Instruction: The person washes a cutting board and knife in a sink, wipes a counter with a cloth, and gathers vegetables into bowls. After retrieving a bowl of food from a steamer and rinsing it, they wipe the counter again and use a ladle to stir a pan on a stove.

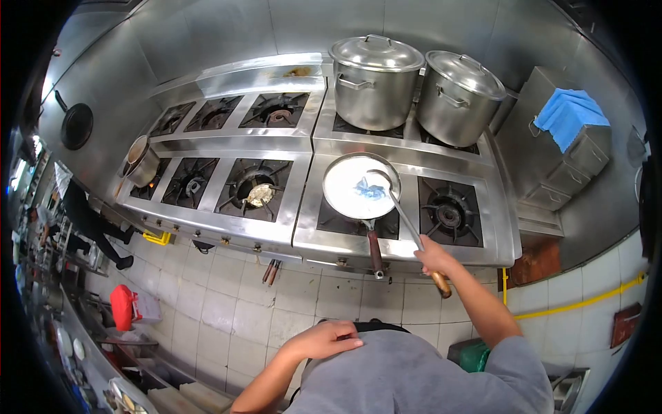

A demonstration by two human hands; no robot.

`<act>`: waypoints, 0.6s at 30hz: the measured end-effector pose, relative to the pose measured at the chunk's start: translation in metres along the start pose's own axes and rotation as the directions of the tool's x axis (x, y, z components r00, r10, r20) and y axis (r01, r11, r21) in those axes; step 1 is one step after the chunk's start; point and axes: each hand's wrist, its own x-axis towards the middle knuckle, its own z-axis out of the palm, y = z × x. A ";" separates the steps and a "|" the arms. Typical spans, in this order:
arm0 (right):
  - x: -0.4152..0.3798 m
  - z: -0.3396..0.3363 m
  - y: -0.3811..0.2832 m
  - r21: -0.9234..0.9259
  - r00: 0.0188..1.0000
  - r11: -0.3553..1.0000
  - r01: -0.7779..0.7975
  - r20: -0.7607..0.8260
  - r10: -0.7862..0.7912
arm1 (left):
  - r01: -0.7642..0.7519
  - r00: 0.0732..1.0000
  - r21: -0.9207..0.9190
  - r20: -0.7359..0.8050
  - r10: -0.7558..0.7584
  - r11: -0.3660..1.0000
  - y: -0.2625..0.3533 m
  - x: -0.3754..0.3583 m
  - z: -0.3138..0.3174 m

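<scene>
My right hand [434,257] is closed around the long shaft of a metal ladle [407,222], just above its wooden end. The ladle's rounded head lies inside a frying pan [332,207] whose inside looks bright white with a bluish patch near the middle. The pan sits over a front burner, and its brown handle [374,252] points towards me past the stove's edge. Lying against the front of my grey shirt, my left hand [327,340] is open and holds nothing, its fingers stretched out.
Two lidded stockpots [372,96] stand on the back burners. A small pot [143,165] is at the stove's far left. A blue cloth [569,114] drapes over a steel cabinet at right. A person [89,214] in dark clothes stands at left, near a red-and-white container [138,307].
</scene>
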 end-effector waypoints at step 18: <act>-0.035 -0.015 -0.011 0.742 0.932 0.654 -0.149 0.326 -0.157 | -0.153 0.976 -0.071 -0.167 0.139 0.986 0.010 0.009 0.009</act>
